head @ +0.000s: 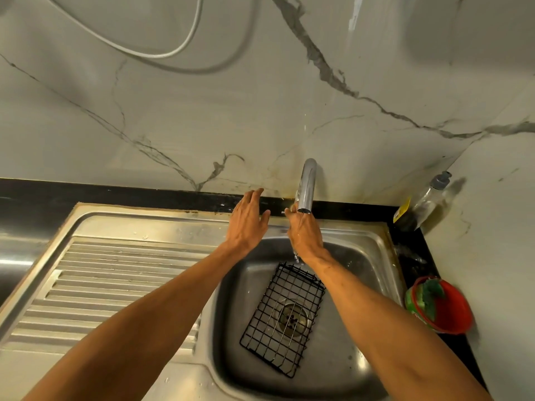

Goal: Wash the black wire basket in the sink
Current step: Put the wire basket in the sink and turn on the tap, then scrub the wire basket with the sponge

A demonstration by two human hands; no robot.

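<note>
Ribbed drainboard [115, 270] at left, likely the spot for drying later. Left hand [249, 221] hovers over far rim of sink [362, 235], fingers straight and close together, thumb apart, holding nothing. Right hand [304, 233] under tap [307, 183], water running off wrist; fingers look straight, tips hidden by spout, probably testing flow. Basket [283, 316] lies flat in basin over drain, untouched, near stream for rinsing. Red tub [445, 308] with green scrubber at right, within reach

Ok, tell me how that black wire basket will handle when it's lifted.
The black wire basket is an open grid of thin wire, so probably light and fairly stiff. Water drips onto it, so it may be slippery. Lying flat in the sink, it should not roll.
</note>
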